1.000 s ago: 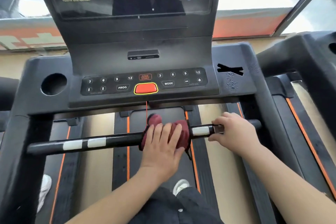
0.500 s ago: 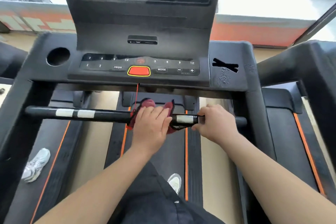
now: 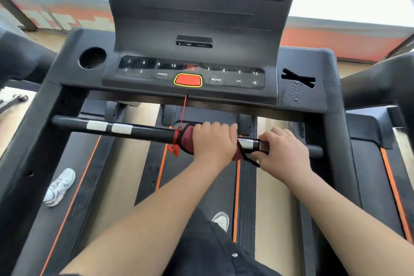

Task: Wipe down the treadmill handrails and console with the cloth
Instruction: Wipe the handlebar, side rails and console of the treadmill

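A black handrail bar (image 3: 145, 130) with silver sensor patches runs across below the console (image 3: 192, 74). A dark red cloth (image 3: 187, 140) is wrapped around the middle of the bar. My left hand (image 3: 215, 141) is closed over the cloth and the bar. Just to its right, my right hand (image 3: 282, 150) grips the bare bar beside a silver patch. The console has a button panel, a red stop button (image 3: 188, 80) and a dark screen above. Much of the cloth is hidden under my left hand.
A red safety cord (image 3: 183, 111) hangs from the console, its clip (image 3: 173, 149) dangling beside the cloth. A round cup holder (image 3: 92, 58) sits at the console's left. Side rails (image 3: 378, 78) flank both sides. My feet in white shoes (image 3: 60, 187) stand below.
My left hand has curled from lying flat on the cloth to gripping it around the bar. The view has shifted, so the console sits lower and closer. My right hand keeps its grip.
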Demonstrator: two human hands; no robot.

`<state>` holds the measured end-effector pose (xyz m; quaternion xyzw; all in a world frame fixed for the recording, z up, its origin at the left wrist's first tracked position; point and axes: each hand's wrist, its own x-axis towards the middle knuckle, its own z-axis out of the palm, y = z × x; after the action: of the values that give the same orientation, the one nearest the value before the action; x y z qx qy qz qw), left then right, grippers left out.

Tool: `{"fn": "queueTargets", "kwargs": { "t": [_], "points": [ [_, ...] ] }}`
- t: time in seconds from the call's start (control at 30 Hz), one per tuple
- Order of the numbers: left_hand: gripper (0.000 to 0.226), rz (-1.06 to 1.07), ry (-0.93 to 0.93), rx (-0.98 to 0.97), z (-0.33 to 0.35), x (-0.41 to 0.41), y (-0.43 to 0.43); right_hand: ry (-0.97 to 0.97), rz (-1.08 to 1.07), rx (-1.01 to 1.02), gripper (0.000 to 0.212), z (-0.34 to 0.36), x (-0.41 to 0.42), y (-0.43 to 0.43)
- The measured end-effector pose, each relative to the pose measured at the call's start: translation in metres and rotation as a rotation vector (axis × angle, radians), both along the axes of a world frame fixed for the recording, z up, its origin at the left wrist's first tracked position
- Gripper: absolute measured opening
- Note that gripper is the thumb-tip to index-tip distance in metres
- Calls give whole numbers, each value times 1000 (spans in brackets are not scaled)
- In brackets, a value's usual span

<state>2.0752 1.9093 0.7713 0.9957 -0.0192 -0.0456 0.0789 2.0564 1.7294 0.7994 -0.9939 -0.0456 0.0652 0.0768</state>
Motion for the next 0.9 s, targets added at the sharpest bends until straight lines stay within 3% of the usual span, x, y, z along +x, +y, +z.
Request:
{"fn": "queueTargets", "kwargs": {
  "t": [0.07, 0.17, 0.23, 0.4, 0.43, 0.57, 0.67, 0.8, 0.9],
  "points": [
    [35, -77, -160, -56, -17, -39, 2, 53, 23, -44, 37, 6, 4, 4],
    [54, -170, -189, -61, -31, -55, 21, 164, 58, -108, 39, 17, 16, 9],
    [54, -227, -168, 30, -27, -40, 39, 196, 59, -122, 40, 22, 19, 10],
    [72, -154, 213, 71, 12, 18, 50, 168, 17, -68, 39, 17, 11, 9],
    [73, -133, 214, 66, 13, 21, 47, 162, 19, -61, 38, 17, 10, 8],
    [53, -103, -56, 56, -12, -26, 41, 164, 28, -59, 37, 17, 12, 7],
    [60, -129, -163, 3, -29, -52, 42, 155, 26, -60, 40, 15, 15, 5],
    [61, -156, 34, 176, 3, -7, 33, 170, 8, -37, 39, 12, 19, 2],
    [65, -88, 297, 69, 18, 36, 24, 146, -9, 3, 37, 9, 16, 0]
  ]
}}
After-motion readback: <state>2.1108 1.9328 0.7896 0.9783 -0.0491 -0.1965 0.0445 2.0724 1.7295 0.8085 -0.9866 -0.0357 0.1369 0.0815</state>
